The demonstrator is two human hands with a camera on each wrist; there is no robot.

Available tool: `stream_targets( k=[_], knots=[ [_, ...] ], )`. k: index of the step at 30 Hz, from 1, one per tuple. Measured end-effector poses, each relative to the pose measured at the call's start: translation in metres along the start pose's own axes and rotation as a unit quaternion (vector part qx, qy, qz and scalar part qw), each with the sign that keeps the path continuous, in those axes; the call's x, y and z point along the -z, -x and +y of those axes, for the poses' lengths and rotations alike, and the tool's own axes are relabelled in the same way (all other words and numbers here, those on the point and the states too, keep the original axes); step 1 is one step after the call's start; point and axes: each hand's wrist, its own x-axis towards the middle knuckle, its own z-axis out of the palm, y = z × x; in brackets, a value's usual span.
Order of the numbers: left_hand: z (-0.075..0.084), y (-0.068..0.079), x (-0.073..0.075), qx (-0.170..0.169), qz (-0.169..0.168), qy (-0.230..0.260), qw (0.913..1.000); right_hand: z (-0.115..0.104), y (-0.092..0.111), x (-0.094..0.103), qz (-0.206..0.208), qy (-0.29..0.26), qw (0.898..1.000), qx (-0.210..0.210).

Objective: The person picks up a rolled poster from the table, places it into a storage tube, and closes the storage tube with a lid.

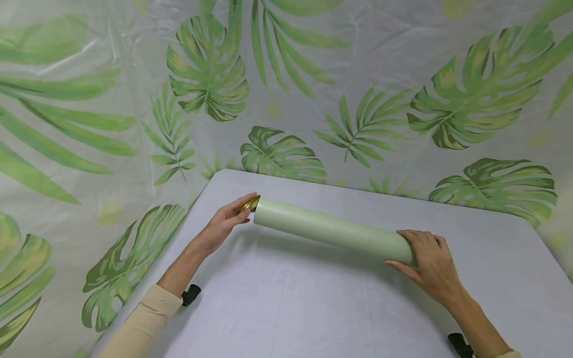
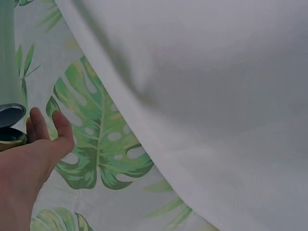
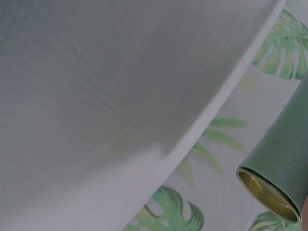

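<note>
A long pale green tube is held above the white table, slanting down to the right in the head view. My right hand grips it around its right end. At the other end, my left hand pinches a shiny gold cap between thumb and fingers, tilted right at the tube's mouth. In the left wrist view a dark gap shows between the rim of the tube and the gold cap. A gold inset shows in the tube's right end in the right wrist view.
The white-covered table has rounded far corners. Behind and beside it hangs a pale sheet printed with green leaves. Black straps or devices sit at the left wrist and right wrist.
</note>
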Motion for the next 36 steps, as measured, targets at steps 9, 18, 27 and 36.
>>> stream_targets(
  k=[9, 18, 27, 36],
  knots=[
    [-0.0013, 0.0019, -0.0025, 0.026, -0.043, -0.014, 0.9986, -0.0011, -0.0006, -0.0024, 0.010, -0.006, 1.000, 0.004],
    [-0.0001, 0.0012, 0.0003, 0.007, -0.058, -0.029, 0.9979, -0.0011, 0.0006, -0.0003, -0.011, -0.012, 1.000, -0.008],
    [-0.0018, 0.0031, 0.0038, 0.007, -0.051, -0.036, 0.9980, -0.0014, -0.0014, -0.0012, -0.014, -0.023, 1.000, 0.003],
    [0.0013, 0.0025, 0.0030, -0.007, -0.062, -0.036, 0.9974, 0.0011, -0.0058, 0.0022, -0.022, -0.016, 0.999, 0.028]
  ],
)
